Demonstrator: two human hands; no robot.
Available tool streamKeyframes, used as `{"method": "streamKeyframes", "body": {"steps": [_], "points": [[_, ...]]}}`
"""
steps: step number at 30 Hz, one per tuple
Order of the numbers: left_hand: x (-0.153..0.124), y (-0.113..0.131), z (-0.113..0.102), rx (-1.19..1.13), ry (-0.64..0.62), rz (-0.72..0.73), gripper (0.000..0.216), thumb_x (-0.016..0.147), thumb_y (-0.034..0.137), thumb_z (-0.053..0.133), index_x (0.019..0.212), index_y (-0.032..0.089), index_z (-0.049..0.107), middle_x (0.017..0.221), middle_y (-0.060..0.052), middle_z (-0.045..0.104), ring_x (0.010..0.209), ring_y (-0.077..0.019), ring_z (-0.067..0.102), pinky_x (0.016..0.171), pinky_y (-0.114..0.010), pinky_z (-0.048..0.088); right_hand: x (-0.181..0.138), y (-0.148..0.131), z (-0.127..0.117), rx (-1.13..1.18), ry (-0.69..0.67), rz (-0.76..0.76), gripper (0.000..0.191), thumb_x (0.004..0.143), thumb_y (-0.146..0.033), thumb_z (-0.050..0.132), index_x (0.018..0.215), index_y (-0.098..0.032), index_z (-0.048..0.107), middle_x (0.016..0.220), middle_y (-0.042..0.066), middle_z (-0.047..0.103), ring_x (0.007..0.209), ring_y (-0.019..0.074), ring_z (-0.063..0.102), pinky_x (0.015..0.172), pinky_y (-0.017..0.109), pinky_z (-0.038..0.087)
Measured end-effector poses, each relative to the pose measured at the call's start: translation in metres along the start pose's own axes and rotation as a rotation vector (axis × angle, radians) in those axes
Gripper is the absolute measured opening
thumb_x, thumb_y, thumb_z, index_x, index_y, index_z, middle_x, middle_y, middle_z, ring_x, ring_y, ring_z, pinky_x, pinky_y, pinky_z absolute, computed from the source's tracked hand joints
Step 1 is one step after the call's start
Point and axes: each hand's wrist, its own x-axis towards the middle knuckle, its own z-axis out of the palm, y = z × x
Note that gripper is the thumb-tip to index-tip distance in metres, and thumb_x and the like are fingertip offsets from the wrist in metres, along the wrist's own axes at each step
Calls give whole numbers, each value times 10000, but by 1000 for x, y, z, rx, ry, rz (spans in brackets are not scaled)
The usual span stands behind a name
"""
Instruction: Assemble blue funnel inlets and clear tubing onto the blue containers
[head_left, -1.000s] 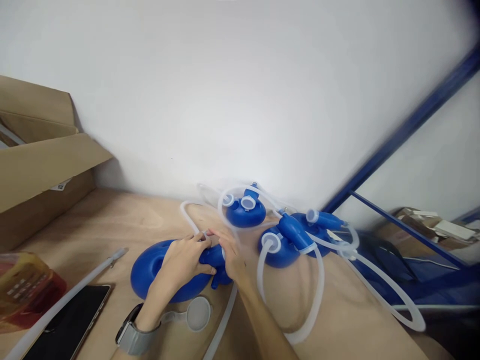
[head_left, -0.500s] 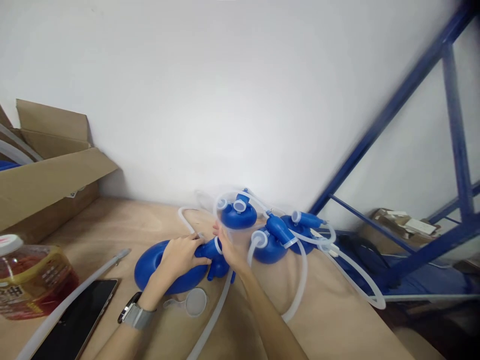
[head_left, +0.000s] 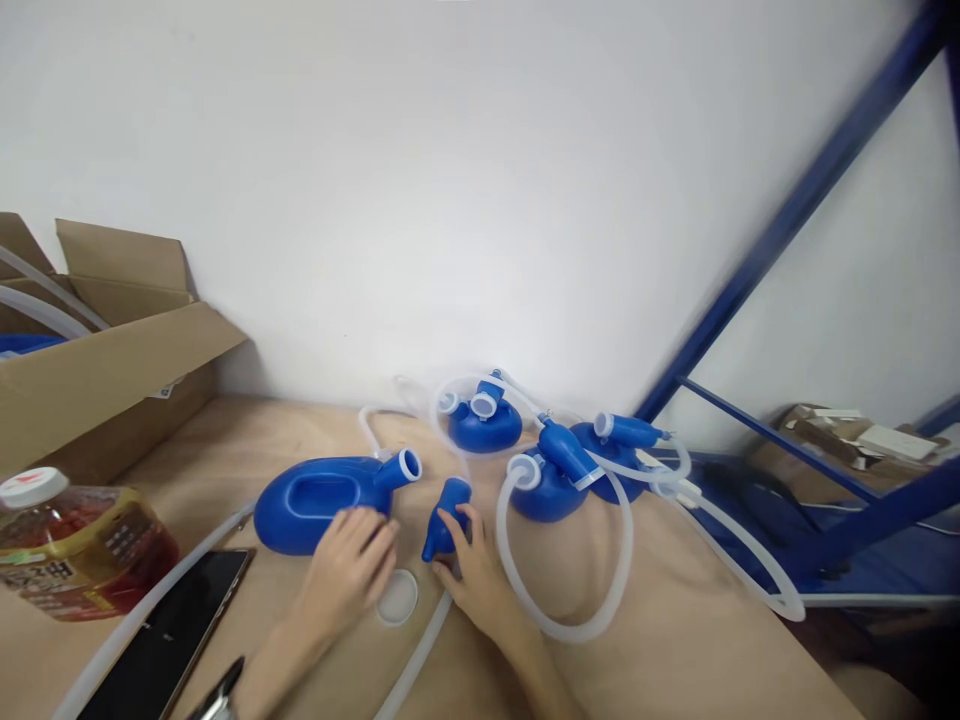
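Note:
A blue plastic pan (head_left: 315, 505) with a white-rimmed spout lies on the wooden table (head_left: 675, 630). My left hand (head_left: 352, 570) rests just in front of it, fingers loosely curled, touching its near edge and holding nothing I can see. My right hand (head_left: 469, 570) grips a small blue connector piece (head_left: 446, 525) joined to a clear tube (head_left: 420, 650). A round white cap (head_left: 397, 597) lies between my hands.
Several more blue pans (head_left: 555, 470) with looped clear tubing (head_left: 600, 590) sit behind. A cardboard box (head_left: 90, 350) stands at left, a drink bottle (head_left: 71, 545) and a phone (head_left: 169, 640) at lower left. A blue metal rack (head_left: 795, 230) rises at right.
Both hands pulled back toward me. The blue connector came off the pan's spout and is now in my right hand; my left hand let go of the pan.

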Motion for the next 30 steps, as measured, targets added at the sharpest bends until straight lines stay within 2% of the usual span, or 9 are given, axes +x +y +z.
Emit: {"method": "streamKeyframes", "body": {"steps": [4, 7, 10, 13, 16, 18, 22, 26, 30], "points": [[-23, 22, 20, -157, -324, -50, 522, 879, 308, 676, 1398, 248, 693, 1539, -184, 606, 1422, -433, 546, 1073, -556, 531, 16, 2, 3, 45, 12, -8, 751, 751, -130, 826, 1452, -284, 606, 1636, 159, 394, 1513, 443, 436, 1213, 583, 445], [-16, 24, 21, -276, -427, -113, 507, 828, 253, 688, 1333, 253, 733, 1421, -159, 700, 1371, -404, 603, 1058, -522, 550, 20, 3, 9, 103, 62, -42, 651, 774, -62, 728, 1382, -280, 643, 1670, 135, 409, 1554, 435, 376, 1262, 643, 339], [2, 16, 13, -339, -319, -161, 530, 828, 242, 643, 1353, 255, 713, 1338, -153, 725, 1288, -379, 656, 1011, -504, 570, 17, 3, 8, 354, 175, -3, 517, 913, -215, 647, 1425, -256, 587, 1610, 146, 508, 1513, 374, 463, 1262, 629, 342], [26, 9, 2, -539, -91, -246, 524, 930, 301, 529, 1441, 249, 631, 1340, -137, 682, 1229, -304, 680, 945, -415, 597, 11, -3, -1, 901, 277, 151, 476, 986, -469, 571, 1409, -251, 583, 1445, 132, 660, 1361, 352, 627, 1152, 594, 500], [54, 14, -5, -751, 172, -349, 402, 1004, 417, 465, 1296, 222, 661, 1276, -118, 665, 1188, -270, 683, 864, -345, 605, 8, -16, -16, 1413, 328, 309, 505, 965, -566, 523, 1361, -264, 607, 1364, 109, 715, 1217, 364, 719, 982, 591, 612], [70, 24, -10, -835, 312, -398, 340, 1001, 472, 488, 1162, 207, 626, 1283, -132, 653, 1247, -291, 654, 899, -361, 595, 9, -25, -28, 1566, 378, 372, 485, 929, -563, 550, 1318, -284, 627, 1372, 92, 715, 1165, 355, 739, 925, 563, 633], [92, 54, -30, -1032, 444, -371, 284, 970, 507, 585, 941, 247, 475, 1342, -143, 675, 1298, -295, 652, 981, -389, 575, 18, -37, -54, 1545, 371, 318, 439, 870, -535, 581, 1243, -317, 657, 1322, 69, 724, 959, 328, 777, 774, 484, 651], [95, 77, -56, -1157, 353, -308, 396, 962, 518, 631, 807, 265, 370, 1328, -114, 719, 1264, -300, 655, 945, -381, 560, 26, -43, -78, 1457, 442, 142, 383, 824, -487, 592, 1135, -288, 694, 1181, 83, 753, 987, 348, 759, 795, 459, 640], [88, 80, -66, -1047, 226, -268, 334, 1019, 576, 488, 917, 261, 445, 1181, -84, 714, 984, -241, 671, 867, -368, 549, 28, -47, -91, 1310, 443, 55, 381, 832, -532, 558, 1038, -268, 741, 1111, 90, 760, 1034, 375, 727, 845, 485, 622]]}}
